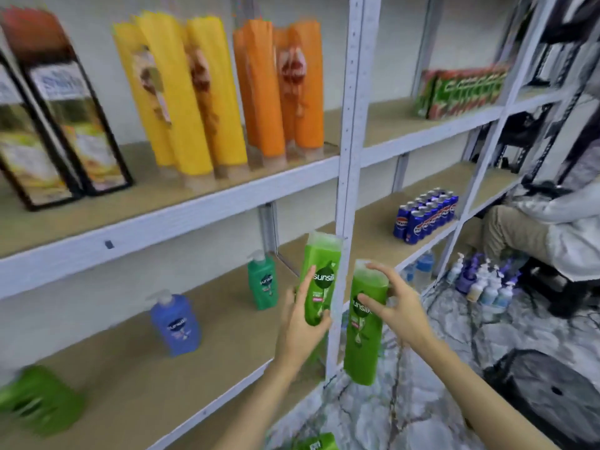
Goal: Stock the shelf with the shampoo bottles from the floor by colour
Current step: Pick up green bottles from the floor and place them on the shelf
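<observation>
Even, bright, diffuse light is seen throughout, with soft shadows only; heavy motion blur smears the yellow bottles [181, 92] toward 11 o'clock, and straight lines are bowed at the edges

Pale wall [285, 14] behind grey metal shelving [352, 125]; marbled floor [406, 401]; dark seat [552, 384], perhaps.

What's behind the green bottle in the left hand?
Behind the green bottle in the left hand stand the grey shelf upright and the lower shelf board. The stretch of shelf straight behind the bottle is covered.
</observation>
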A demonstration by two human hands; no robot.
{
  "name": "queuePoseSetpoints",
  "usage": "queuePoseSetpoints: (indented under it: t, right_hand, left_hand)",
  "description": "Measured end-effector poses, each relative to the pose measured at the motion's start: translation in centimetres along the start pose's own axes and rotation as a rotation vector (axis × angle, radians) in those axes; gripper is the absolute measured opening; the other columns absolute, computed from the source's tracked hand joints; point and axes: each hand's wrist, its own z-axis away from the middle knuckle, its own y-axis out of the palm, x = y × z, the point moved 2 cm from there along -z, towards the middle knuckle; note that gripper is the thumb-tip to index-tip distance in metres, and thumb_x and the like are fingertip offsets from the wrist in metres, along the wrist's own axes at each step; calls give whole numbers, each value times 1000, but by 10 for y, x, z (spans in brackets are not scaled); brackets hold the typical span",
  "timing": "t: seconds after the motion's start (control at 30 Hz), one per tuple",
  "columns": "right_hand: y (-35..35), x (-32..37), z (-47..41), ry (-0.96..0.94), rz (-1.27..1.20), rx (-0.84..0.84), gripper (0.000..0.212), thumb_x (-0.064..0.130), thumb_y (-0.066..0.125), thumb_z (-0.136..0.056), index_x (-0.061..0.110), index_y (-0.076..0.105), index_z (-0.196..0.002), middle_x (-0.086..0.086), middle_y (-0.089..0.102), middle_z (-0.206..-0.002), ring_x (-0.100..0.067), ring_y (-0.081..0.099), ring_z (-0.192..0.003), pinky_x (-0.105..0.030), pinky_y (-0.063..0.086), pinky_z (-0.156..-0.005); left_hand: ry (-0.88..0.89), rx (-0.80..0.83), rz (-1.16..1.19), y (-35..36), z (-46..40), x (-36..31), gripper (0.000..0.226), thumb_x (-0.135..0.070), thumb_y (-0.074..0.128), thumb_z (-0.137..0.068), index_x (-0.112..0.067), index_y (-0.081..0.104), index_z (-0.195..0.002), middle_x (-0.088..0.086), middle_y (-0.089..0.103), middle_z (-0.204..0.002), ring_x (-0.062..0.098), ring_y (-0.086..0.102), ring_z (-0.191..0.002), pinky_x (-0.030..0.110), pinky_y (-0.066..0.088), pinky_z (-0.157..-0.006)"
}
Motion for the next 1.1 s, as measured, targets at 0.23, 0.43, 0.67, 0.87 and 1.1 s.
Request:
queuePoseSetpoints:
  t: [0.23,0.43,0.67,0.87,1.1]
  right_hand:
    - [-31,157,-38,-172,-38,110,53,17,75,-75,48,48,-108,10,62,-113,-10,60,-100,-24,47,-85]
    - [-22,246,-53,-342,-87,164,52,12,72,-76,39,51,-115,18,60,-115,-6,57,-104,-17,43,-83]
    - [28,309,-57,-482,-103,213,52,21,72,-75,42,49,-117,7,61,-117,-15,57,-107,-41,49,-92]
    - [92,375,-63,-530,-154,279,48,20,72,-78,35,51,-119,3,60,-120,-14,55,-109,-35,46,-95]
    - [180,449,-77,-540,-182,271,50,28,72,-77,33,49,-121,-4,60,-114,-24,56,-104,-37,47,-86]
  left_hand:
    - [79,-178,-23,-110,-26,-129,87,-6,64,-77,-53,16,-132,-3,43,-117,-19,41,-90,3,32,-83]
    - [151,-364,-81,-182,-29,-186,79,-6,64,-81,-34,21,-141,3,43,-126,-16,37,-105,-5,24,-91]
    - [138,-609,-159,-263,-1,-194,89,0,67,-78,-36,14,-140,3,36,-131,-8,32,-113,-3,18,-96]
    - [86,-754,-262,-347,35,-172,90,-3,70,-76,-40,17,-139,1,36,-126,-11,32,-103,4,19,-93]
    - [34,-871,-369,-446,58,-155,92,2,72,-72,-39,20,-136,10,40,-130,3,38,-112,0,18,-95]
